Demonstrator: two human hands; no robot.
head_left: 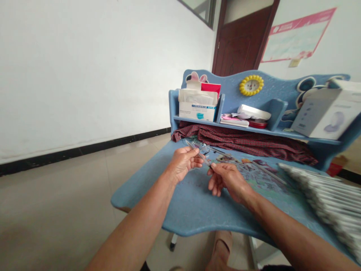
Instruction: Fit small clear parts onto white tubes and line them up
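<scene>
Above the blue desk (pixel 186 212), a thin clear tube like a pen barrel (pixel 203 158) slants between my two hands. My left hand (pixel 182 162) is closed around its upper part, thumb and fingers pinching it. The lower end, which looks dark, sits between the thumb and forefinger of my right hand (pixel 227 180); that hand's other fingers curl loosely below. Just behind the hands lie small clear and dark pieces (pixel 211 149), too blurred to name. To the right is a thick pile of slim whitish-grey sticks (pixel 324 197), also blurred.
A red-and-dark checked cloth (pixel 242 141) lies along the desk's back. The shelf above bears a mask box (pixel 197 107), papers (pixel 234 121), a red round tin (pixel 258 124) and a white box (pixel 328 109). A yellow flower-shaped clock (pixel 251 86) is on the backboard.
</scene>
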